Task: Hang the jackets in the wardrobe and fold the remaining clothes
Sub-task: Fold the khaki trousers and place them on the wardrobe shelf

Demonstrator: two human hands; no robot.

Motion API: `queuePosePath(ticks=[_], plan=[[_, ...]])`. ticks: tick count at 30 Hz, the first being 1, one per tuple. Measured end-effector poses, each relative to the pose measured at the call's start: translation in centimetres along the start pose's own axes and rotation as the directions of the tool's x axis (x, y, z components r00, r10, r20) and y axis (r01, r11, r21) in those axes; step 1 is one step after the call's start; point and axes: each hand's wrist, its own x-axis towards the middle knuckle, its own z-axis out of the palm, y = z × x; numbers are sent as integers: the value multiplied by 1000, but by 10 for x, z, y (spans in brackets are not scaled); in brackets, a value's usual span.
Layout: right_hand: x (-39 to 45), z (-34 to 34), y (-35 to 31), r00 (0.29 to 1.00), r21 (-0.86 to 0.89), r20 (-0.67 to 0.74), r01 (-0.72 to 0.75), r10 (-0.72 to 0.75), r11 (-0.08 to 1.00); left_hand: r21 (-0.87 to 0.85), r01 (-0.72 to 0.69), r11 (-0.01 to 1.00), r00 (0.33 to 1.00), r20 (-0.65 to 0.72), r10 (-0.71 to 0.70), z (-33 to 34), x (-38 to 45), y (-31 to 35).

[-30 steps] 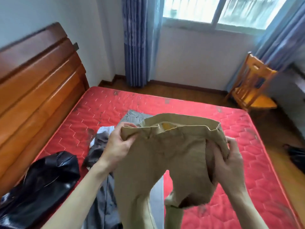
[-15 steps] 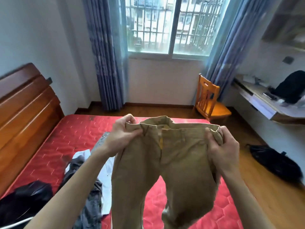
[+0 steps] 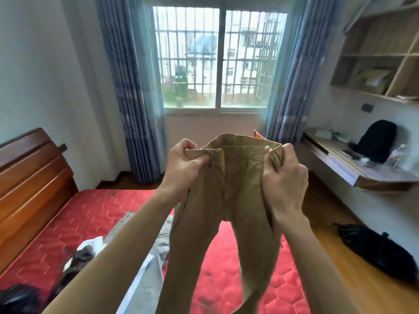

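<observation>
I hold a pair of khaki trousers [image 3: 226, 223] up in front of me by the waistband, front facing me, both legs hanging down over the red mattress [image 3: 56, 241]. My left hand [image 3: 183, 171] grips the left end of the waistband and my right hand [image 3: 284, 180] grips the right end. Below my left arm, a pile of grey, white and dark clothes [image 3: 145, 264] lies on the mattress. A black jacket [image 3: 18, 298] sits at the lower left corner, mostly cut off.
A wooden headboard [image 3: 29, 184] runs along the left. Ahead is a barred window [image 3: 217, 60] with blue curtains. A wall desk [image 3: 353, 164] with a black bag [image 3: 376, 141] is at right, shelves above it. A black bag [image 3: 376, 250] lies on the wooden floor.
I have raised the trousers higher and my view has tilted up, showing the window and desk. My hands have pulled the waistband straighter and the legs hang freer.
</observation>
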Motion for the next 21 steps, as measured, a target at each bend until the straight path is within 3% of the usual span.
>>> queuePosePath(ticks=[7,11,14,17,21], plan=[[-27,0,-19,995,95,13,96,-98,991,-173,-32,984,999,17,35,84,-25,24],[-38,-13,-20,999,449,15,38,-50,893,-264,-44,964,998,30,54,101,-31,37],[-40,-20,-17,995,530,53,49,-90,847,-396,13,918,988,144,49,105,-35,48],[-36,-21,-12,990,599,119,-15,-71,801,-357,3,934,952,287,106,102,-37,47],[-31,-21,7,967,606,186,28,-176,795,-435,113,893,958,287,18,98,-31,48]])
